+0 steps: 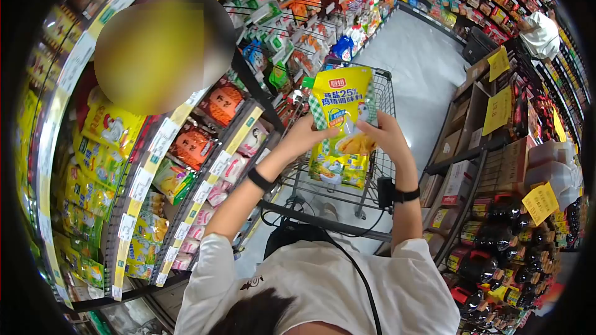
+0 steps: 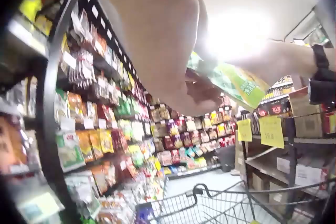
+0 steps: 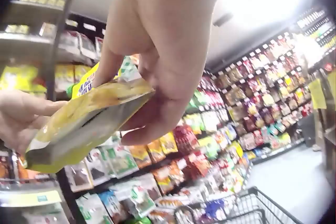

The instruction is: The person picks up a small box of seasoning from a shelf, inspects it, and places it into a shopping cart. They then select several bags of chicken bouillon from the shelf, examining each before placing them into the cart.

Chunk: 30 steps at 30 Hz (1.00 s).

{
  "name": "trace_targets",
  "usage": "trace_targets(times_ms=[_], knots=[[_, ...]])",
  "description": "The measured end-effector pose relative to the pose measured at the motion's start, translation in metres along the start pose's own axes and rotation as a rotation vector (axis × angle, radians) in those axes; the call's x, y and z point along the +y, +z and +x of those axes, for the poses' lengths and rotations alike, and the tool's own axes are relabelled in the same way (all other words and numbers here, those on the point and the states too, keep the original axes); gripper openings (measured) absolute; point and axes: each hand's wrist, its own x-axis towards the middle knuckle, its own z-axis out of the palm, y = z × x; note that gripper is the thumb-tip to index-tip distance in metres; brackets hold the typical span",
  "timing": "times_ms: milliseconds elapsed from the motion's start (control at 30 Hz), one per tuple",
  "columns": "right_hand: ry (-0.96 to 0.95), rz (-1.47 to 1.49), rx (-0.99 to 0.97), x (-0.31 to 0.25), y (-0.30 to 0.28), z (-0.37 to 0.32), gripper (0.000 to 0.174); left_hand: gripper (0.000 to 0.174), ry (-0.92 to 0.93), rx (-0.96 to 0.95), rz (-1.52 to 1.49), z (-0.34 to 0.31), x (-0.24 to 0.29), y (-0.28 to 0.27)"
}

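Note:
In the head view a yellow and green seasoning bag (image 1: 344, 96) is held up over the cart, its printed front facing up. The left hand (image 1: 305, 136) grips its left edge with the thumb on the front; the right hand (image 1: 386, 133) grips the right edge the same way. In the left wrist view the left hand (image 2: 163, 40) partly hides the bag (image 2: 239, 83). The right wrist view shows the bag (image 3: 89, 121) from its bottom end, between the right hand (image 3: 163, 40) and the left hand (image 3: 23, 116). Below it, a similar yellow bag (image 1: 338, 172) shows at the cart.
A wire shopping cart (image 1: 385, 96) stands in front of the body. Shelves of yellow bags (image 1: 93, 180) rise on the left, and racks with boxes (image 1: 456, 183) and dark bottles (image 1: 475, 265) line the right. Another person in white (image 1: 540, 36) is at the far right. A cable (image 1: 357, 260) hangs over the shirt.

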Motion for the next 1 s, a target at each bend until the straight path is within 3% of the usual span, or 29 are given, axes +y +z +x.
trace_targets(times_ms=[33,167,233,300,333,433,467,567,600,767,833,867,1000], knots=[[-0.012,0.009,0.022,0.022,-0.008,0.016,0.026,0.039,-0.119,-0.044,-0.041,0.020,-0.009,0.004],[0.437,-0.022,-0.062,0.127,-0.034,0.048,0.039,0.039,-0.470,-0.224,-0.089,0.082,-0.090,0.017],[0.562,0.047,-0.083,0.197,-0.037,0.053,0.041,0.037,-0.585,-0.232,-0.026,0.096,-0.117,0.030],[0.664,0.120,-0.117,0.217,-0.041,0.045,0.041,0.038,-0.681,-0.321,0.020,0.110,-0.156,0.033],[0.707,0.159,-0.140,0.210,-0.038,0.036,0.040,0.039,-0.761,-0.252,0.142,0.118,-0.175,0.037],[0.850,0.131,-0.199,0.229,-0.035,0.035,0.034,0.040,-0.744,-0.262,0.171,0.116,-0.213,0.049],[0.877,0.143,-0.211,0.235,-0.034,0.033,0.033,0.052,-0.794,-0.300,0.118,0.114,-0.212,0.051],[0.934,0.020,-0.185,0.225,-0.027,0.025,0.031,0.046,-0.826,-0.304,0.148,0.115,-0.279,0.062],[0.956,0.009,-0.194,0.230,-0.026,0.024,0.031,0.040,-0.750,-0.263,0.075,0.106,-0.271,0.066],[0.897,-0.028,-0.211,0.256,-0.022,0.008,0.029,0.037,-0.835,-0.127,0.355,0.096,-0.260,0.088],[0.834,0.049,-0.181,0.295,-0.019,-0.003,0.026,0.035,-0.830,-0.058,0.414,0.089,-0.263,0.095],[0.854,0.016,-0.191,0.296,-0.015,-0.001,0.026,0.029,-0.793,-0.111,0.539,0.088,-0.264,0.095],[0.942,-0.004,-0.187,0.294,-0.014,0.003,0.026,0.022,-0.723,-0.231,0.577,0.090,-0.268,0.086]])
